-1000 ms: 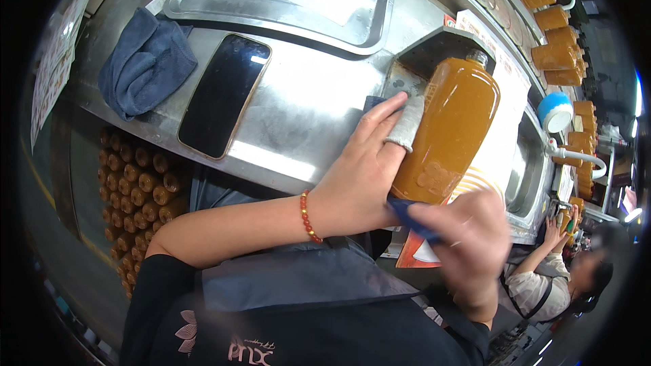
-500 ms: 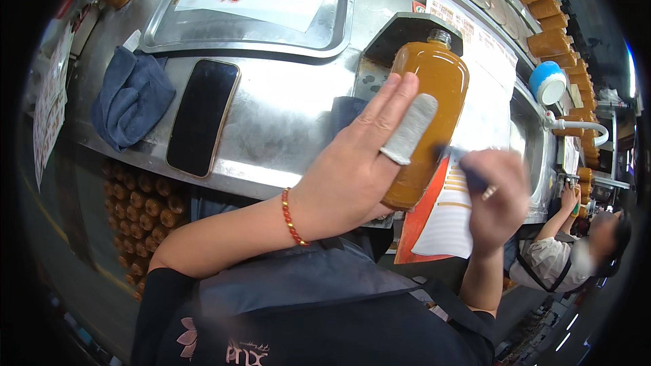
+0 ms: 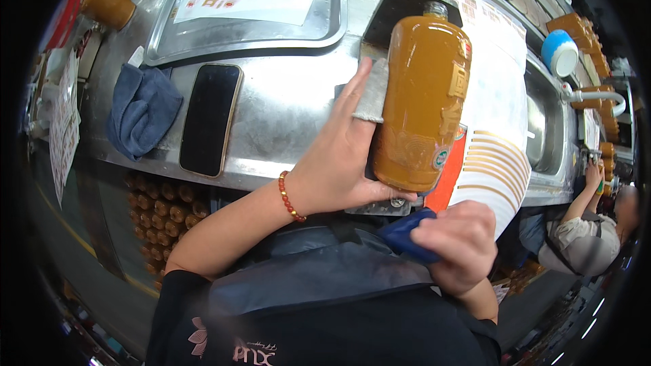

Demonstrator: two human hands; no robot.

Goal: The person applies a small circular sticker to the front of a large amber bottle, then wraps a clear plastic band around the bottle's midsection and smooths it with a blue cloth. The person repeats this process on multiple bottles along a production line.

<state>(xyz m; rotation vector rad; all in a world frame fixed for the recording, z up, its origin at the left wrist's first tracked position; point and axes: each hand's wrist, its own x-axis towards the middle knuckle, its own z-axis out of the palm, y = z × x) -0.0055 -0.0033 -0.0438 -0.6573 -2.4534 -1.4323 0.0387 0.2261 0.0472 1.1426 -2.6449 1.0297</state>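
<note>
A flat amber-brown bottle (image 3: pixel 420 102) with a clear neck lies tilted at the bench edge, its neck in a grey metal rest (image 3: pixel 388 12). Raised gold labels and a small round green sticker show along its right side. My left hand (image 3: pixel 336 152) holds the bottle from the left, fingers stretched along its side and thumb at its base. A grey fabric cover (image 3: pixel 373 95) sits on one of those fingers. Below the bottle's base, apart from it, my right hand (image 3: pixel 464 244) is closed around a bunched dark blue cloth (image 3: pixel 410 234).
Left on the steel bench are a phone (image 3: pixel 210 122), a blue-grey towel (image 3: pixel 142 112) and a metal tray (image 3: pixel 251 53) with label sheets. Gold-striped label sheets (image 3: pixel 495 169) lie right of the bottle, before a sink (image 3: pixel 542 135). Another person (image 3: pixel 583 237) works at far right.
The bottle has turned, bringing its gold labels and green sticker into view. My left fingers have slid from its face to its left side. My right hand has moved down and left with the cloth.
</note>
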